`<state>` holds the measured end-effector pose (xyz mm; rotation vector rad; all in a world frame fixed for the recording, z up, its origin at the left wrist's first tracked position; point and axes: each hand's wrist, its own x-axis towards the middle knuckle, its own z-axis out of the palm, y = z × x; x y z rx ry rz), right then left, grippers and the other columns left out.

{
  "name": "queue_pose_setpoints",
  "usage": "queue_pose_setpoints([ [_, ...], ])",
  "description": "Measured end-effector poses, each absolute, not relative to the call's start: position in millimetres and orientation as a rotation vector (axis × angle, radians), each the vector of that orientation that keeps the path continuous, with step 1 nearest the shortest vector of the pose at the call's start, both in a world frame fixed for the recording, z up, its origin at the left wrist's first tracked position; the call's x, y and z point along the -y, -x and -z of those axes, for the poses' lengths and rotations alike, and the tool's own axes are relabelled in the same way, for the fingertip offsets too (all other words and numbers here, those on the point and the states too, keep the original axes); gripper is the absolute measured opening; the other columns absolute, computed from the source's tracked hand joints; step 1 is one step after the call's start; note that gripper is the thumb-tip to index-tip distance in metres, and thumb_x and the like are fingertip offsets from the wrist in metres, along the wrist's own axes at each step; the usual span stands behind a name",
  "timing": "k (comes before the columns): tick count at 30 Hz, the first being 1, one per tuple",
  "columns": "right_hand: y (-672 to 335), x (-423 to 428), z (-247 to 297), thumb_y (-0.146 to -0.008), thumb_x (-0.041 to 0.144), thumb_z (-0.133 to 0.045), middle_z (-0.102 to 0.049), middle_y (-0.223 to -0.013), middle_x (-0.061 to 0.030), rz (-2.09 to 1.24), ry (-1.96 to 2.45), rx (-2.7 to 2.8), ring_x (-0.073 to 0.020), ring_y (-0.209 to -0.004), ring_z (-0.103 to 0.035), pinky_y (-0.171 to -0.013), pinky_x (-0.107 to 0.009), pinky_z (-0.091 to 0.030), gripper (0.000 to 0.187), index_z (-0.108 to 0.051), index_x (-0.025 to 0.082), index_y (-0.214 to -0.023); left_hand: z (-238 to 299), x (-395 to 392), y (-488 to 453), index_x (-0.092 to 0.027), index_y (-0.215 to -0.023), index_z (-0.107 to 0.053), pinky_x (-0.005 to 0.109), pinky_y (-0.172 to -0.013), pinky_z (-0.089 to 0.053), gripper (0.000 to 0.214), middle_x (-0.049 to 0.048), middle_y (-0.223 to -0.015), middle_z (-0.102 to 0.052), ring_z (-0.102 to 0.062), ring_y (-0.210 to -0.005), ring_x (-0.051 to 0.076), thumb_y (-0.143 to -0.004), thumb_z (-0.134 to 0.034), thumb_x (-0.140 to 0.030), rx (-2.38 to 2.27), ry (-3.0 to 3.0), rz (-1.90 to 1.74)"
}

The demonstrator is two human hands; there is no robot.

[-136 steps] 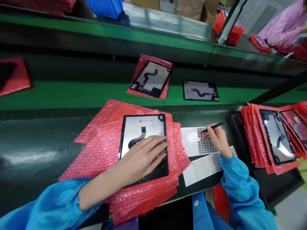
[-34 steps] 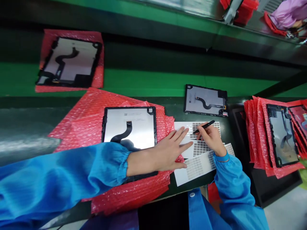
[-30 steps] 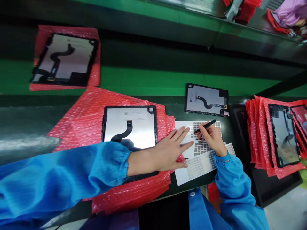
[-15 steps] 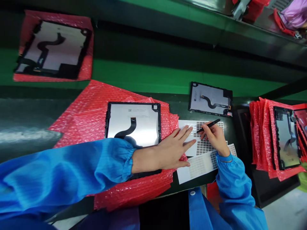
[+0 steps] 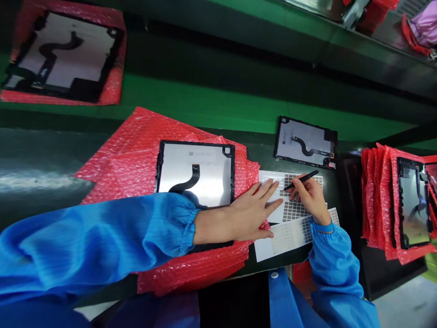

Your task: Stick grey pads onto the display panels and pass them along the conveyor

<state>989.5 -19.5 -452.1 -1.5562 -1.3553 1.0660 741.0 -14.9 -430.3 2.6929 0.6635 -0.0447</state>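
My left hand (image 5: 251, 213) lies open, fingers spread, across the left part of a sheet of small grey stickers (image 5: 296, 211). Its forearm crosses a tablet screen (image 5: 177, 171), which rests back side up on red bubble-wrap bags (image 5: 129, 159); the sleeve and wrist hide the screen's lower part. Pinched in my right hand (image 5: 311, 197) is a slim black pointed tool (image 5: 302, 179); whether it is tweezers or a pen I cannot tell. Its tip is at the sticker grid, right of my left fingertips. A second sticker sheet (image 5: 264, 248) lies nearer me, partly under my right wrist.
Behind the sheets lies another screen (image 5: 303, 141). At far left, a screen (image 5: 75, 54) rests on red bubble wrap. To the right, several red bags (image 5: 372, 196) and a screen (image 5: 414, 200) stand in a black tray (image 5: 385, 273). A metal shelf (image 5: 382, 45) runs above.
The view has shifted slightly, so the bench things appear a little farther right and the far-left screen farther left. Both hands keep nearly the same pose over the sticker sheet.
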Motion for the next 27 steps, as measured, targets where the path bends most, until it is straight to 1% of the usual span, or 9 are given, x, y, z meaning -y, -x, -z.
queue_pose_setpoints([
  [5, -989.9, 19.6, 451.6, -0.096, 0.062, -0.071, -0.078, -0.073, -0.0051, -1.075, 1.578, 1.388, -0.0149, -0.051, -0.072, -0.042, -0.021, -0.053, 0.043, -0.068, 0.019, -0.098, 430.8, 14.6, -741.0, -0.012, -0.165, -0.041, 0.063, -0.128, -0.024, 0.098, 0.0319, -0.175, -0.008, -0.009, -0.164, 0.050, -0.090, -0.071, -0.068, -0.668, -2.692, 0.035],
  [14, -986.0, 16.8, 444.2, -0.092, 0.067, -0.073, -0.075, -0.066, -0.0025, -1.109, 1.534, 1.279, -0.0168, -0.049, -0.070, -0.039, -0.023, -0.049, 0.046, -0.067, 0.021, -0.091, 433.6, 12.0, -741.6, -0.013, -0.164, -0.043, 0.063, -0.127, -0.024, 0.097, 0.0299, -0.176, -0.011, -0.011, -0.164, 0.050, -0.090, -0.070, -0.069, -0.657, -2.668, -0.005],
  [18, -979.0, 16.9, 432.5, -0.091, 0.065, -0.075, -0.072, -0.061, 0.0008, -1.089, 1.419, 1.223, -0.0178, -0.046, -0.069, -0.042, -0.026, -0.053, 0.043, -0.065, 0.023, -0.088, 426.7, 16.6, -740.7, -0.010, -0.163, -0.043, 0.061, -0.127, -0.025, 0.098, 0.0312, -0.175, -0.015, -0.019, -0.162, 0.050, -0.091, -0.064, -0.073, -0.677, -2.709, -0.053],
  [20, -969.7, 18.5, 423.1, -0.093, 0.063, -0.074, -0.071, -0.060, 0.0022, -1.073, 1.332, 1.194, -0.0186, -0.047, -0.070, -0.044, -0.028, -0.056, 0.040, -0.064, 0.024, -0.090, 415.2, 27.3, -733.5, -0.006, -0.161, -0.045, 0.060, -0.126, -0.029, 0.100, 0.0324, -0.173, -0.023, -0.027, -0.160, 0.049, -0.091, -0.063, -0.075, -0.685, -2.806, -0.132],
  [22, -955.5, 20.2, 413.9, -0.096, 0.060, -0.071, -0.071, -0.060, 0.0026, -1.064, 1.271, 1.169, -0.0190, -0.048, -0.071, -0.047, -0.029, -0.058, 0.037, -0.063, 0.024, -0.091, 401.6, 42.5, -719.5, -0.003, -0.151, -0.056, 0.056, -0.118, -0.042, 0.091, 0.0317, -0.161, -0.047, -0.048, -0.148, 0.046, -0.093, -0.061, -0.073, -0.712, -2.900, -0.208],
  [23, -946.7, 20.5, 410.2, -0.097, 0.060, -0.070, -0.071, -0.060, 0.0025, -1.067, 1.250, 1.162, -0.0187, -0.048, -0.071, -0.048, -0.030, -0.059, 0.036, -0.063, 0.025, -0.091, 395.7, 50.1, -710.3, -0.004, -0.140, -0.064, 0.052, -0.108, -0.050, 0.081, 0.0287, -0.146, -0.062, -0.060, -0.135, 0.043, -0.095, -0.059, -0.071, -0.733, -2.920, -0.224],
  [24, -936.9, 19.9, 407.8, -0.097, 0.059, -0.069, -0.071, -0.061, 0.0023, -1.077, 1.234, 1.157, -0.0183, -0.048, -0.071, -0.049, -0.030, -0.060, 0.036, -0.063, 0.025, -0.091, 391.1, 56.6, -700.0, -0.006, -0.128, -0.071, 0.049, -0.096, -0.056, 0.069, 0.0236, -0.126, -0.073, -0.069, -0.117, 0.038, -0.097, -0.058, -0.066, -0.762, -2.923, -0.229],
  [26, -915.6, 15.7, 407.0, -0.097, 0.061, -0.069, -0.072, -0.063, 0.0017, -1.123, 1.218, 1.160, -0.0175, -0.048, -0.071, -0.051, -0.031, -0.061, 0.038, -0.063, 0.025, -0.091, 387.5, 63.8, -678.8, -0.010, -0.109, -0.075, 0.043, -0.076, -0.058, 0.052, 0.0138, -0.094, -0.075, -0.072, -0.086, 0.030, -0.100, -0.058, -0.058, -0.835, -2.912, -0.232],
  [27, -904.9, 11.9, 408.6, -0.096, 0.064, -0.069, -0.072, -0.063, 0.0016, -1.157, 1.216, 1.167, -0.0174, -0.048, -0.071, -0.052, -0.031, -0.062, 0.040, -0.063, 0.024, -0.091, 388.5, 64.0, -669.0, -0.010, -0.108, -0.075, 0.042, -0.072, -0.058, 0.047, 0.0115, -0.087, -0.073, -0.071, -0.078, 0.028, -0.101, -0.058, -0.054, -0.883, -2.909, -0.240],
])
